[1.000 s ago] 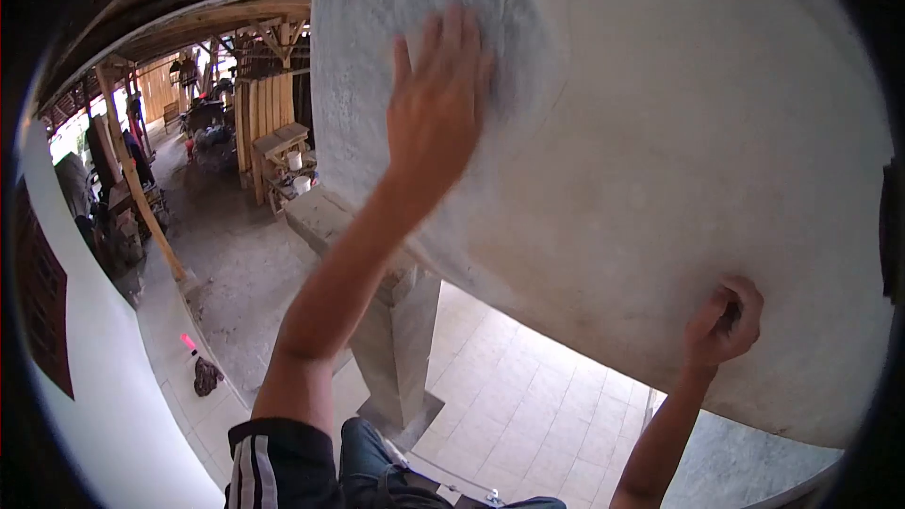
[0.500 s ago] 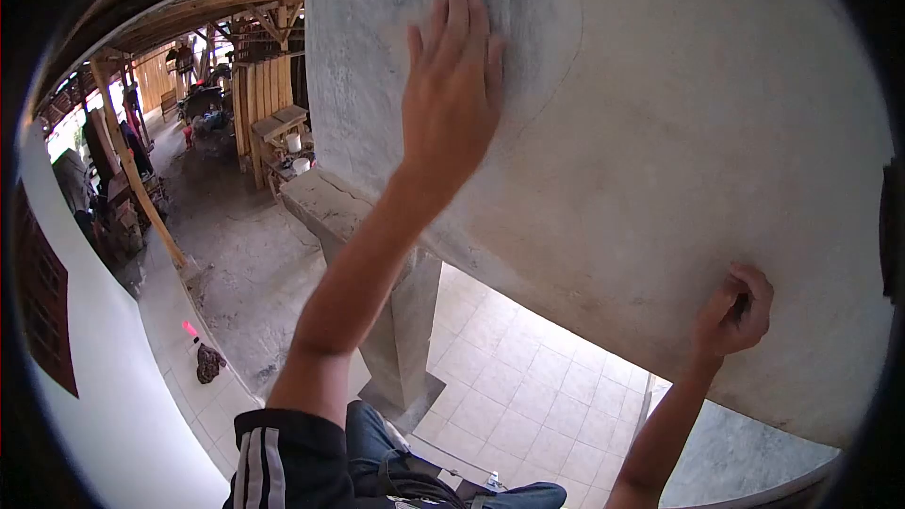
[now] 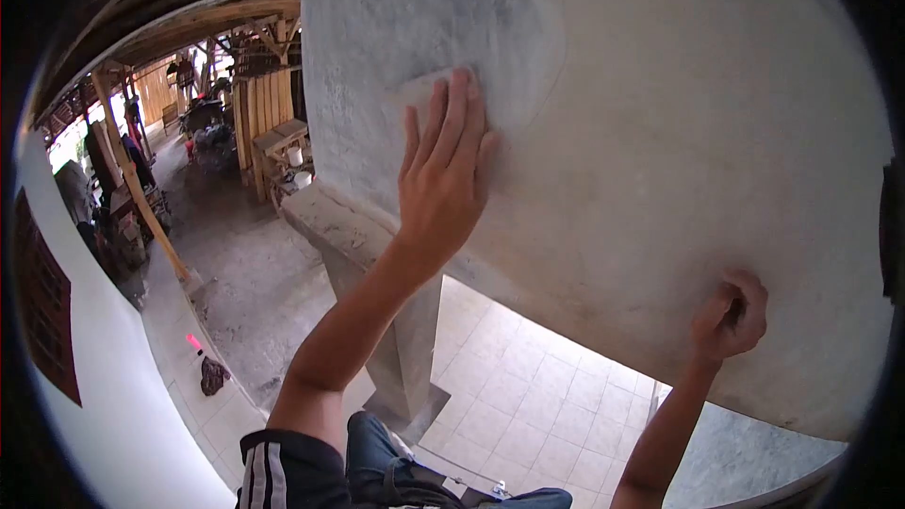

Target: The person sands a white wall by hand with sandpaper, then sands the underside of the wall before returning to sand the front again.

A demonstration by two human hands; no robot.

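My left hand [image 3: 443, 170] presses flat against the grey plastered wall [image 3: 641, 160], fingers stretched upward. Beneath its fingers lies a pale tan sheet, apparently sandpaper [image 3: 415, 90], whose upper edge shows at the left of the fingertips. A darker grey, smoother-looking patch [image 3: 415, 9] of wall spreads above and around this hand. Lower down at the right, my right hand [image 3: 731, 316] is curled into a loose fist, knuckles at the wall surface and no object showing in it.
Below the wall's lower edge stands a concrete pillar [image 3: 401, 349] with a dusty ledge [image 3: 339, 221] on top. Pale floor tiles [image 3: 528, 396] lie beneath. Off to the left are a wooden post [image 3: 141, 188], a bench [image 3: 280, 137] and a pink-handled object [image 3: 194, 343] on the floor.
My left hand has slid down the wall, with the tan sheet under its fingers. My right hand has stayed almost in place.
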